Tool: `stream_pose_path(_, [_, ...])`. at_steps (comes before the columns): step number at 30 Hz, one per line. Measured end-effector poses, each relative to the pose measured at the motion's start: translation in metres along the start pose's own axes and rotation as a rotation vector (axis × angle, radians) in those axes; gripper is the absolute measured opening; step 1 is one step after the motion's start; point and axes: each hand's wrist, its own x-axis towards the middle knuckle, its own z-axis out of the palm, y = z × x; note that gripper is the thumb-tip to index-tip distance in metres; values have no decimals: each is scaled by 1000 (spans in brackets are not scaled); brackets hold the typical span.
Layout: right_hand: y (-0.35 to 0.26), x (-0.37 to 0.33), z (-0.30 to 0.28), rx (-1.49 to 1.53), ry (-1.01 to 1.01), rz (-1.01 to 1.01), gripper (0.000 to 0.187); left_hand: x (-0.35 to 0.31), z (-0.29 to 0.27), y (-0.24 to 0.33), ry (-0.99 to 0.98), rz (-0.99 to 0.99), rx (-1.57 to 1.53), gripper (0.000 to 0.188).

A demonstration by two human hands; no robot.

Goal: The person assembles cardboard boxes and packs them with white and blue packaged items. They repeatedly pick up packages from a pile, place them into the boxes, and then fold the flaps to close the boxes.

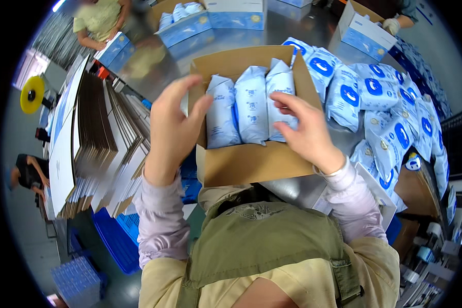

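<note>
Three soft, light pale-blue pouches [251, 105] stand upright inside the cardboard box [251, 161], the right hand [305, 131] resting open-fingered on the rightmost, the left hand [172, 128] released at the box's left wall; pinch their crimped tops.

Carton [251, 161]: near wall's lower edge hidden by apron bib [262, 241]. Left pouch [222, 120]: one side covered by left hand [172, 133]. Right pouch [280, 105]: partly masked by right hand [305, 131] fingers [287, 100]. Pouch print too small to be read. Far worker [100, 20]: cut off at top edge, blurred.
</note>
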Motion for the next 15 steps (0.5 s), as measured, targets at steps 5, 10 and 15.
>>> stream_pose_path(5, [-5,-36,-58,103,227,149,21,-63,26,16,-215,88,-142,28])
stream_pose_path(10, [-16,-103,-108,59,329,396,8,-56,72,27,-303,208,132,65])
stream_pose_path(15, [26,-228,-148,-904,-405,578,53,-24,80,24,-608,70,453,76])
